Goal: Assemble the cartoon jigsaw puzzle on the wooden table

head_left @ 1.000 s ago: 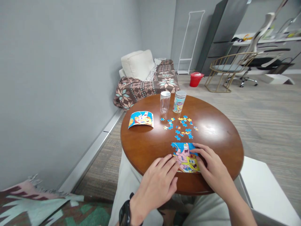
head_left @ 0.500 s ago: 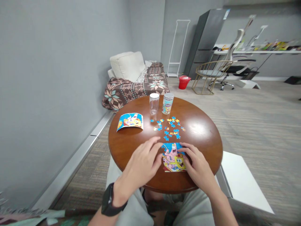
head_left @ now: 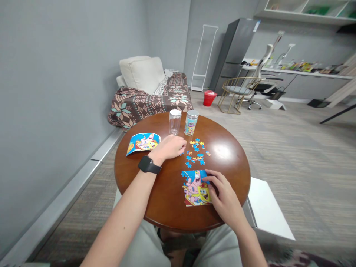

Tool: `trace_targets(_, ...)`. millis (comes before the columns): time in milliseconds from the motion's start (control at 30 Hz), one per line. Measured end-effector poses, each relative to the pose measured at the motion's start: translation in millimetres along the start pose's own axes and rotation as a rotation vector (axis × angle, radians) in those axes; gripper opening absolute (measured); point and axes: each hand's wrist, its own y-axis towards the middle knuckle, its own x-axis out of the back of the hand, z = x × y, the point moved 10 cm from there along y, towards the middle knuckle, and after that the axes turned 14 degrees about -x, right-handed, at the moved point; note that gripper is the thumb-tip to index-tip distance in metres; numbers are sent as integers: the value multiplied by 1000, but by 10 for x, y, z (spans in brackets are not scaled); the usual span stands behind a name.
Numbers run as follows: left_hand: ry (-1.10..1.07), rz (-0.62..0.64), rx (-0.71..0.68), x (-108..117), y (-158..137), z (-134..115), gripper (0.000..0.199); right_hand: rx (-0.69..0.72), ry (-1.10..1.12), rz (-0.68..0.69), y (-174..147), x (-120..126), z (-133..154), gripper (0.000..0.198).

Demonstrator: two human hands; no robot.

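Observation:
My left hand (head_left: pixel 172 146) reaches over the left cluster of loose pieces, its fingers bent down and pressed together. A bit of blue shows at the fingertips; whether they grip a piece is hidden. Close to me lies a partly joined cartoon jigsaw puzzle (head_left: pixel 194 189) with a jagged left side. My right hand (head_left: pixel 222 196) rests at its right edge, fingers apart and touching the picture. Loose puzzle pieces (head_left: pixel 198 157), mostly blue with some yellow, are scattered just beyond. A curved picture sheet (head_left: pixel 142 142) with a matching design sits left of my left hand.
Behind the pieces stand a clear jar (head_left: pixel 174 124) with a white lid and a cartoon-printed can (head_left: pixel 191 124). Everything rests on a round wooden table (head_left: pixel 233 163). A white box (head_left: pixel 271 207) is at the lower right; a patterned-cloth-covered couch (head_left: pixel 150 104) lies beyond.
My left hand has left the puzzle's left side and moved forward to the loose pieces, its fingers closing. The right hand stays at the puzzle. The whole view has shifted slightly.

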Motion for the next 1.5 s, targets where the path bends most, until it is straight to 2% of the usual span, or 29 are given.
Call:
trace_targets(167,-37,36,24,-148,-107,60,22,-34,50,-27,43,39,-36,21)
trace_targets(300,-88,59,61,-202,-137,178,18,-106,105,-86,233,148,-279,22)
trace_targets(433,-126,67,102,-215,-190,267,14,-76,29,-1,534,104,-382,21)
trace_targets(667,-253,56,134,-240,-236,368,19,13,-29,116,876,-45,-205,13)
trace_targets(767,-267,62,131,-246,-230,382,19,28,-36,117,909,-80,-186,5)
trace_targets(1000,-271,39,134,-185,-252,380,22,-13,-73,158,941,-118,-208,6)
trace_targets(1200,-319,28,118,-236,-286,452,16,-69,-196,268,970,-126,-213,4)
trace_targets(1333,-313,42,129,-252,-289,461,16,-54,-297,287,947,-55,-245,2)
trace_targets(1500,-300,49,148,-236,-259,419,17,-34,-404,301,913,10,-206,15)
